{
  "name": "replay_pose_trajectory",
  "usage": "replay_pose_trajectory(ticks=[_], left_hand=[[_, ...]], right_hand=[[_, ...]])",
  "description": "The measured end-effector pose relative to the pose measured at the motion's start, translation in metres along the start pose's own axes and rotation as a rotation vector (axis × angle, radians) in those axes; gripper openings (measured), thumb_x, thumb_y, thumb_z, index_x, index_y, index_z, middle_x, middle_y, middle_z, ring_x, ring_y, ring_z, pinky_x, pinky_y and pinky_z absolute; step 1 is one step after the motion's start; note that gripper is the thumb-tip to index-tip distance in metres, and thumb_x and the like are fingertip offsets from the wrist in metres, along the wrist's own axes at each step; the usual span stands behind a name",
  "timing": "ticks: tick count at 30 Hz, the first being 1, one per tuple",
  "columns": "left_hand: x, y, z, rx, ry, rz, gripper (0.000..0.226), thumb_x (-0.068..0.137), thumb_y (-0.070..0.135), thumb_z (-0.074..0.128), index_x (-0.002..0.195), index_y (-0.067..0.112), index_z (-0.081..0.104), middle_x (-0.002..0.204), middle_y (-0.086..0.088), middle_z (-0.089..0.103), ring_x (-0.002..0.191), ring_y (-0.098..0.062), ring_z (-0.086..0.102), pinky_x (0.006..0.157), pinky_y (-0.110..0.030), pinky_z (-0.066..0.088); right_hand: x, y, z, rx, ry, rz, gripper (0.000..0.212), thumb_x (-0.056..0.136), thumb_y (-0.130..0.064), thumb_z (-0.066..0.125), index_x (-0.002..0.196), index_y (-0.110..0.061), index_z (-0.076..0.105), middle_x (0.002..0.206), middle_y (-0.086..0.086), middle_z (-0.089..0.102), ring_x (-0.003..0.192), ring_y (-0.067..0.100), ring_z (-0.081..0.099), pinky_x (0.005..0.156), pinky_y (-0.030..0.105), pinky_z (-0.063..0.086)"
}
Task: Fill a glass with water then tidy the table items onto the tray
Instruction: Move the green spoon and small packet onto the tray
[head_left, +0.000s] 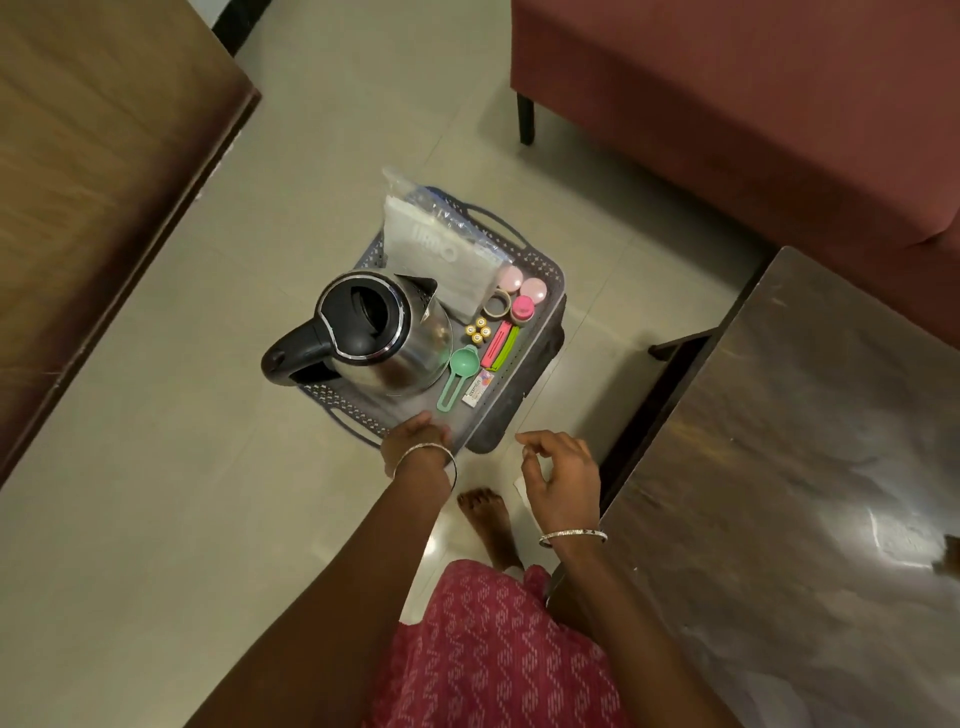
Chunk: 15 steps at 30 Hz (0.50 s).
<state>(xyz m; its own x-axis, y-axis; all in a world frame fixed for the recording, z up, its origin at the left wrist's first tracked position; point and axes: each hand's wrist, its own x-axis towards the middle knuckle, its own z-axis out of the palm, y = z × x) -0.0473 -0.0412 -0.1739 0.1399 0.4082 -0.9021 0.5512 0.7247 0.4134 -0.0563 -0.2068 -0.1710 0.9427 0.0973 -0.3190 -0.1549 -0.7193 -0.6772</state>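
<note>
Pale floor tiles (156, 519) carry a grey tray (540, 322) holding a steel kettle (374, 338) at 9 o'clock and small items at 3. Left hand (413, 436) clasps the tray's near rim; right hand (563, 478) hangs loose, fingers released.

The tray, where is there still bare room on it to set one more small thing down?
The tray has bare floor along its right wall, beside the pink clip, and near the left hand. The kettle and plastic bag crowd the rest.
</note>
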Motion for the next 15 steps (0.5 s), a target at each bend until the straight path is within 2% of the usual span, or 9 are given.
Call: replay_pose_trajectory(ticks=[1,2,3,5,7,9,12,15], left_hand=[[-0.008,0.000,-0.002,-0.010,-0.016,0.044,0.042,0.070,-0.004,0.059,0.112,-0.009,0.057,0.087,-0.024,0.059,0.083,-0.030,0.058,0.070,-0.026,0.049],[-0.017,-0.003,-0.004,-0.052,-0.024,0.074,0.022,0.075,-0.011,0.057,0.096,-0.007,0.060,0.073,-0.020,0.052,0.069,-0.026,0.053,0.058,-0.022,0.050],[-0.025,-0.008,-0.006,-0.075,-0.006,0.087,0.013,0.084,-0.014,0.051,0.084,-0.005,0.060,0.068,-0.014,0.049,0.061,-0.022,0.047,0.047,-0.019,0.048],[-0.045,-0.022,-0.012,-0.062,-0.034,0.143,0.025,0.089,-0.018,0.045,0.074,-0.002,0.058,0.068,-0.011,0.050,0.055,-0.021,0.047,0.043,-0.019,0.047],[-0.073,-0.038,-0.021,0.044,-0.111,0.213,0.022,0.088,-0.020,0.049,0.078,-0.003,0.060,0.071,-0.014,0.054,0.050,-0.024,0.054,0.046,-0.023,0.052],[-0.105,-0.056,-0.032,0.111,-0.154,0.245,0.016,0.088,-0.017,0.052,0.089,-0.005,0.061,0.074,-0.016,0.058,0.048,-0.018,0.061,0.051,-0.023,0.057],[-0.150,-0.085,-0.047,0.197,-0.196,0.273,0.014,0.089,-0.011,0.055,0.099,-0.005,0.063,0.074,-0.015,0.060,0.054,-0.017,0.060,0.056,-0.023,0.057],[-0.194,-0.118,-0.060,0.309,-0.257,0.300,0.015,0.088,-0.009,0.057,0.101,-0.005,0.065,0.077,-0.017,0.061,0.059,-0.020,0.058,0.056,-0.022,0.056]], right_hand=[[-0.006,0.000,-0.004,0.005,0.001,-0.003,0.023,0.089,-0.009,0.060,0.101,-0.022,0.075,0.097,-0.008,0.072,0.093,0.013,0.058,0.076,0.032,0.052],[-0.013,-0.001,-0.011,0.007,0.007,-0.012,0.023,0.089,-0.009,0.060,0.101,-0.021,0.075,0.097,-0.008,0.072,0.093,0.013,0.058,0.077,0.031,0.051],[-0.021,-0.002,-0.017,0.007,0.013,-0.020,0.023,0.089,-0.009,0.060,0.101,-0.021,0.075,0.096,-0.008,0.072,0.092,0.013,0.058,0.077,0.029,0.050],[-0.040,-0.002,-0.030,0.020,0.034,-0.033,0.023,0.087,-0.008,0.061,0.099,-0.020,0.075,0.093,-0.007,0.072,0.090,0.015,0.059,0.076,0.025,0.045],[-0.060,-0.004,-0.045,0.032,0.051,-0.034,0.023,0.086,-0.006,0.062,0.098,-0.020,0.075,0.091,-0.005,0.072,0.088,0.017,0.060,0.075,0.023,0.042],[-0.084,-0.005,-0.062,0.040,0.066,-0.037,0.023,0.085,-0.006,0.062,0.098,-0.019,0.075,0.091,-0.002,0.072,0.087,0.018,0.063,0.079,0.026,0.047],[-0.124,-0.003,-0.085,0.076,0.117,-0.060,0.023,0.084,-0.005,0.062,0.096,-0.021,0.075,0.089,-0.001,0.072,0.086,0.018,0.065,0.083,0.035,0.053],[-0.166,0.003,-0.108,0.101,0.146,-0.035,0.023,0.086,-0.008,0.061,0.098,-0.022,0.074,0.092,-0.003,0.072,0.089,0.016,0.063,0.083,0.036,0.054]])
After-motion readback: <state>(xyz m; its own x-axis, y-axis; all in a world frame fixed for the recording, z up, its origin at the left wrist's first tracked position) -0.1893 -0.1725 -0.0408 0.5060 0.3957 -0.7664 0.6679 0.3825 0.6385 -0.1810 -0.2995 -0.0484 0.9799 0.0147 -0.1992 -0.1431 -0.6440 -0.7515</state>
